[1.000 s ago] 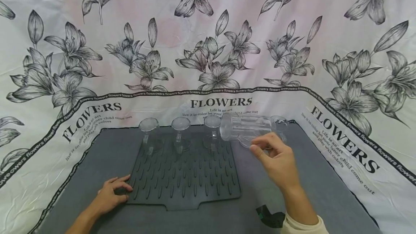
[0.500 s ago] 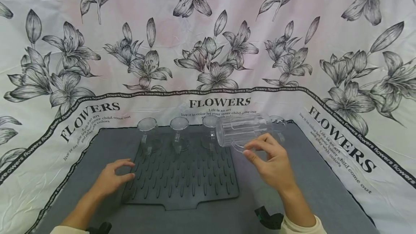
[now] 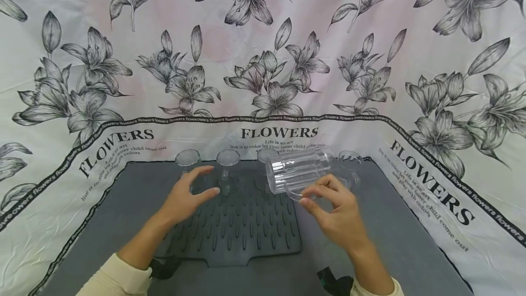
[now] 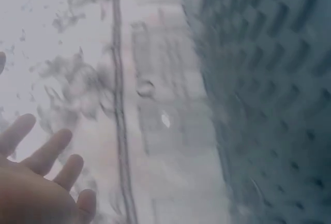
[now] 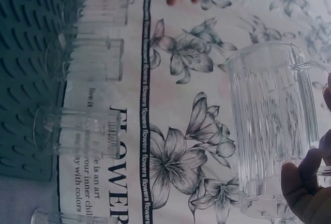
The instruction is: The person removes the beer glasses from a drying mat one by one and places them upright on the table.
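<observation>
Flowered cloth: hanging along the left, back and right edges of the grey table, printed with "FLOWERS" lettering on the lower band.
Left sleeve: cream, crossing the table's front left part.
Left hand: spread, with thumb and fingers apart, above the back left part of the dark ridged mat; fingers parted in the left wrist view too.
Left wrist piece: dark, covering the mat's front left corner.
First mug: clear, standing at the mat's back left corner, lower part largely blocked by the left hand.
Dark ridged mat: reaching toward the table's back edge, with a tab at the front edge.
Second mug: clear, standing at the middle of the mat's back edge, close to the spread fingertips; contact impossible to tell.
Third mug: standing near the mat's back right corner, partly behind the held mug.
Held mug: clear, ribbed, tipped onto its side in the air before the mat's back right corner.
Right wrist piece: dark, near the table's front edge.
Right hand: pinching the held mug by the handle.
Last mug: standing off the mat, near the table's back right corner, partly blocked by the right hand and held mug.
Right sleeve: cream, at the front.
</observation>
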Motion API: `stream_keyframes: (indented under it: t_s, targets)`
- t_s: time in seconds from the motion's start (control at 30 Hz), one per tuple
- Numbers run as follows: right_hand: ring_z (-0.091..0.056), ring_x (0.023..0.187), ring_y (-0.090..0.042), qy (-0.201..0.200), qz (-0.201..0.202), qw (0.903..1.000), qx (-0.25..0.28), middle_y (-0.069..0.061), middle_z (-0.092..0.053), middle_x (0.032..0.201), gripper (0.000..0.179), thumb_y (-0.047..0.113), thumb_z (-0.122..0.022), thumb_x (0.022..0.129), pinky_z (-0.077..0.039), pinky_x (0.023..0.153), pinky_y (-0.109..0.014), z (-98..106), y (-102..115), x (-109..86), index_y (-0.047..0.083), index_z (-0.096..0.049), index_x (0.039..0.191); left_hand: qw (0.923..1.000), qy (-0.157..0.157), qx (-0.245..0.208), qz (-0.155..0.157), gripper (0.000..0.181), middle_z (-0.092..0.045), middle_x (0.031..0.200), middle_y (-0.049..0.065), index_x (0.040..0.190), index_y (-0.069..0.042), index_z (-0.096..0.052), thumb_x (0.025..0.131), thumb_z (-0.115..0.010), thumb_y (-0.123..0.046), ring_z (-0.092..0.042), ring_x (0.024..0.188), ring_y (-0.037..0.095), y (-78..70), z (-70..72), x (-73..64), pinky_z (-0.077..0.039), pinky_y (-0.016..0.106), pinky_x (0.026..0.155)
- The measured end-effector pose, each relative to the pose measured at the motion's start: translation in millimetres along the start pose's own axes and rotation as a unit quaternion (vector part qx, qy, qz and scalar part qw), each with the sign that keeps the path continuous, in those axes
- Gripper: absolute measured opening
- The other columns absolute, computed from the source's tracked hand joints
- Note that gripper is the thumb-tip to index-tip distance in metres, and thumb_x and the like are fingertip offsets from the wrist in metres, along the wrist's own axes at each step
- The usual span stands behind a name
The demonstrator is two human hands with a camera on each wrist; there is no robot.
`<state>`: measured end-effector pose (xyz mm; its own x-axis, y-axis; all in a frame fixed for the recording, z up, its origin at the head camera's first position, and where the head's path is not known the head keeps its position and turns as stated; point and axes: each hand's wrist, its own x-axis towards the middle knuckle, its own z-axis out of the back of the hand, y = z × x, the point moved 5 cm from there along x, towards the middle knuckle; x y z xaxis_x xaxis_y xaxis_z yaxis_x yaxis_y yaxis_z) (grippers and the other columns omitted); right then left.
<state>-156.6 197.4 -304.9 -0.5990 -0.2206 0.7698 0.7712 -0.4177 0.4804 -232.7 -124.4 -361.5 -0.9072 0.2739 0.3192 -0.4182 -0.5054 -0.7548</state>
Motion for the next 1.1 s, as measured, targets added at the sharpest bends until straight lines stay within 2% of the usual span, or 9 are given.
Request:
stream_keyframes:
  t_s: [0.13,0.3,0.4,0.5,0.6,0.7,0.9,1.0,1.1]
  targets:
    - [-0.051,0.079,-0.016,0.003,0.013,0.9999,-0.006,-0.001,-0.053,0.087,0.029,-0.007,-0.080,0.071,-0.041,0.071,-0.025,-3.5,3.3,-1.0,0.014,-0.073,0.089,0.9983,0.033,-0.047,-0.011,0.061,-0.045,0.142,0.012,0.144,-0.017,-0.043,0.092,-0.066,-0.037,-0.030,0.135,0.039,-21.6,-14.3,13.2,-0.022,0.066,0.101]
    - [-0.047,0.076,-0.013,0.004,0.043,0.9991,0.006,-0.003,-0.052,0.086,0.029,-0.005,-0.081,0.071,-0.038,0.068,-0.024,-8.4,8.0,-0.9,0.014,-0.073,0.092,0.9917,0.086,-0.094,-0.018,0.063,-0.047,0.141,0.009,0.146,-0.021,-0.040,0.092,-0.064,-0.040,-0.029,0.136,0.037,-46.7,-29.3,24.9,-0.024,0.066,0.100]
    - [-0.045,0.074,-0.012,0.008,0.062,0.9978,0.023,-0.004,-0.050,0.085,0.029,-0.005,-0.080,0.071,-0.038,0.065,-0.023,-12.8,10.2,-1.4,0.013,-0.073,0.093,0.9858,0.111,-0.124,-0.020,0.062,-0.049,0.139,0.010,0.147,-0.021,-0.040,0.092,-0.064,-0.040,-0.032,0.135,0.035,-58.6,-37.3,30.7,-0.028,0.065,0.098]
    - [-0.046,0.074,-0.011,0.017,0.069,0.9969,0.035,-0.002,-0.050,0.086,0.029,-0.006,-0.080,0.071,-0.039,0.065,-0.022,-17.5,11.1,-2.3,0.013,-0.073,0.093,0.9813,0.129,-0.141,-0.021,0.062,-0.050,0.137,0.010,0.146,-0.020,-0.041,0.092,-0.063,-0.041,-0.038,0.130,0.034,-66.3,-43.2,34.7,-0.038,0.061,0.093]
    - [-0.047,0.074,-0.012,0.020,0.073,0.9964,0.038,-0.003,-0.050,0.086,0.028,-0.005,-0.080,0.072,-0.040,0.065,-0.021,-20.9,10.9,-3.0,0.013,-0.073,0.093,0.9793,0.139,-0.145,-0.022,0.062,-0.048,0.138,0.008,0.145,-0.017,-0.043,0.092,-0.063,-0.041,-0.043,0.126,0.031,-69.9,-46.4,36.2,-0.043,0.056,0.088]
    - [-0.046,0.073,-0.012,0.018,0.083,0.9957,0.036,-0.003,-0.049,0.086,0.023,0.000,-0.080,0.075,-0.039,0.065,-0.021,-22.8,9.7,-3.8,0.012,-0.072,0.092,0.9793,0.143,-0.142,-0.017,0.061,-0.047,0.139,0.006,0.144,-0.016,-0.046,0.092,-0.063,-0.042,-0.044,0.125,0.029,-70.0,-47.3,35.4,-0.043,0.056,0.088]
    - [-0.044,0.073,-0.011,0.028,0.090,0.9952,0.026,-0.002,-0.047,0.086,0.022,0.001,-0.081,0.075,-0.036,0.064,-0.021,-26.9,7.9,-5.5,0.013,-0.073,0.092,0.9821,0.140,-0.126,0.009,0.056,-0.054,0.130,0.008,0.140,-0.020,-0.052,0.090,-0.065,-0.044,-0.048,0.121,0.030,-63.5,-50.7,32.0,-0.044,0.055,0.087]
    - [-0.044,0.075,-0.013,0.033,0.088,0.9954,0.018,0.000,-0.048,0.087,0.022,0.003,-0.081,0.075,-0.036,0.066,-0.021,-29.0,7.8,-6.2,0.015,-0.073,0.091,0.9821,0.129,-0.137,0.018,0.054,-0.056,0.124,0.009,0.138,-0.019,-0.053,0.090,-0.066,-0.041,-0.050,0.116,0.030,-60.5,-53.0,31.3,-0.045,0.052,0.085]
    - [-0.046,0.079,-0.014,0.032,0.089,0.9955,0.008,0.000,-0.050,0.092,0.013,0.012,-0.078,0.081,-0.037,0.070,-0.023,-32.0,8.0,-6.6,0.014,-0.073,0.093,0.9801,0.107,-0.167,0.013,0.051,-0.058,0.114,0.011,0.136,-0.013,-0.055,0.090,-0.066,-0.033,-0.052,0.108,0.030,-58.5,-54.2,30.4,-0.045,0.048,0.081]
